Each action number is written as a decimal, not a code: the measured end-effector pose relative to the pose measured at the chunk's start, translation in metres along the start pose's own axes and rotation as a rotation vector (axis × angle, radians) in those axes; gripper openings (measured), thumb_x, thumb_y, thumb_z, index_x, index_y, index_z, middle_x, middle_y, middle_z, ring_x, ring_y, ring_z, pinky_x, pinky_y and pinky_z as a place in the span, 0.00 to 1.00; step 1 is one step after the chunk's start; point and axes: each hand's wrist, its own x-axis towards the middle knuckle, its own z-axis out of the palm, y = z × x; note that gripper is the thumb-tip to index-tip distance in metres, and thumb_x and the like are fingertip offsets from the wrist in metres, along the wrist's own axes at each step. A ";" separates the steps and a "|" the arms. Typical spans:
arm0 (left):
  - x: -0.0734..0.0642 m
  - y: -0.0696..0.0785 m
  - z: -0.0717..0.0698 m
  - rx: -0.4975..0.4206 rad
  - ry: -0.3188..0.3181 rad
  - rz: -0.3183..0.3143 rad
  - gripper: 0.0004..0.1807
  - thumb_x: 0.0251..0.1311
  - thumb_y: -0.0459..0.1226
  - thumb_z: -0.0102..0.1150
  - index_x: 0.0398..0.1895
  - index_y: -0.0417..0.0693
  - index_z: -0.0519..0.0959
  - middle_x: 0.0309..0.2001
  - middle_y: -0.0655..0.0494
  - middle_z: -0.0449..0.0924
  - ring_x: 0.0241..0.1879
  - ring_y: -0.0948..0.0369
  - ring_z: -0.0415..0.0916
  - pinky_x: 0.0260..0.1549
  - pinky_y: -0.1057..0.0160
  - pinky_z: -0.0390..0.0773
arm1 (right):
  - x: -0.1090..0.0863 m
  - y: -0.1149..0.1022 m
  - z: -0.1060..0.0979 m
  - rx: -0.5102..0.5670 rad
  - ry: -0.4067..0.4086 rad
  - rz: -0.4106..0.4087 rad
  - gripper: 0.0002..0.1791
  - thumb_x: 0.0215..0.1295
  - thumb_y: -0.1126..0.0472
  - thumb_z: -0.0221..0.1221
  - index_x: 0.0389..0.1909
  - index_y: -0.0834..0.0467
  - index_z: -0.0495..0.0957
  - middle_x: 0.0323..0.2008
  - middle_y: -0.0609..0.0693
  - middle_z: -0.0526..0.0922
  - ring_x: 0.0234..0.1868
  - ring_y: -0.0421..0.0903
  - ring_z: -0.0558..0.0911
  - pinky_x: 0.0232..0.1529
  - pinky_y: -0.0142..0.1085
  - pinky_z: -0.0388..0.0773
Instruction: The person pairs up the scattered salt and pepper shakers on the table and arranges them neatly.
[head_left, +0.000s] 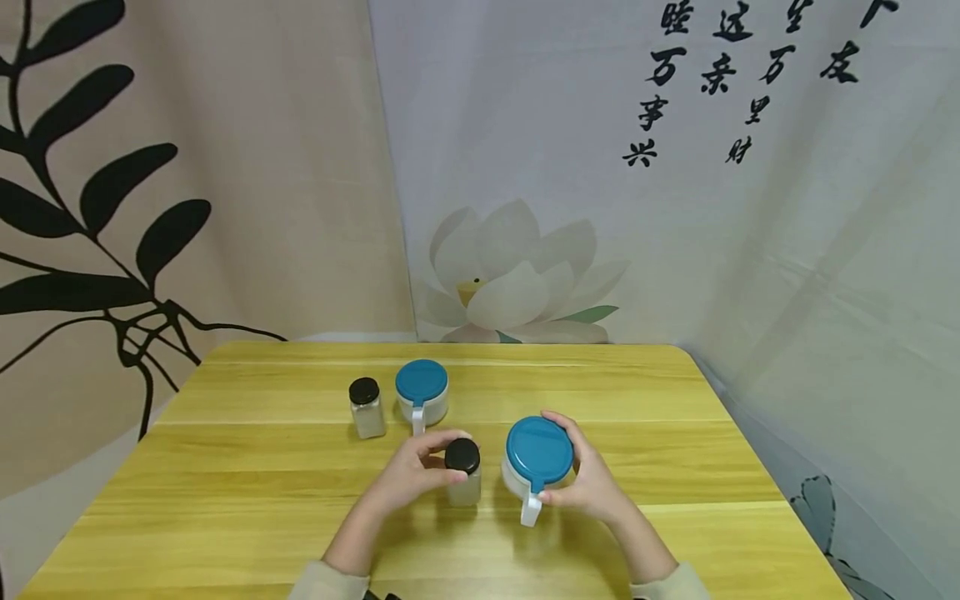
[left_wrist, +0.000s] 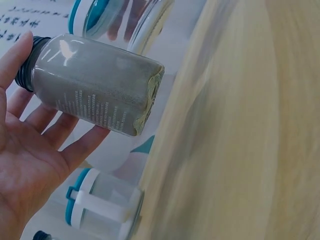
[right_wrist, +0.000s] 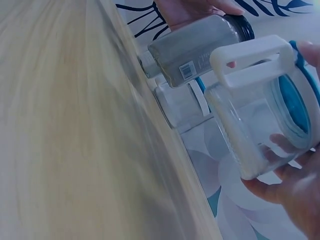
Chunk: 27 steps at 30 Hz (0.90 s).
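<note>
Up over the yellow table [head_left: 262,500], a bottle [head_left: 468,490] with a black lid and grey stuff inside is pinched near its top by the left hand [head_left: 412,473], and beside it a clear, blue-lidded jar [head_left: 539,452] is held by the right hand [head_left: 591,483], curved wide.

Black-capped, grey-filled bottle [left_wrist: 95,82] left of white-handled, blue-lidded jar [head_left: 538,457]; both closed, raised.

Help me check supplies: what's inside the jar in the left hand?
Greyish contents, seemingly powder, show through the clear jar; its black lid covers the mouth, hiding that part.
</note>
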 end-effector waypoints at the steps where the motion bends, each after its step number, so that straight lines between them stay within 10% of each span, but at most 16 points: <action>1: 0.000 -0.001 0.001 -0.004 -0.003 0.000 0.22 0.54 0.29 0.67 0.54 0.37 0.77 0.49 0.49 0.81 0.47 0.58 0.77 0.43 0.51 0.78 | -0.001 0.000 -0.001 0.002 -0.004 -0.001 0.56 0.37 0.68 0.74 0.70 0.62 0.55 0.58 0.61 0.71 0.55 0.53 0.74 0.56 0.37 0.70; 27: 0.016 0.029 0.038 -0.059 -0.048 -0.055 0.22 0.52 0.26 0.67 0.53 0.37 0.78 0.49 0.48 0.80 0.47 0.62 0.76 0.46 0.49 0.76 | -0.022 0.006 -0.041 0.056 -0.104 -0.035 0.55 0.39 0.71 0.71 0.70 0.68 0.51 0.59 0.66 0.68 0.56 0.51 0.73 0.57 0.36 0.69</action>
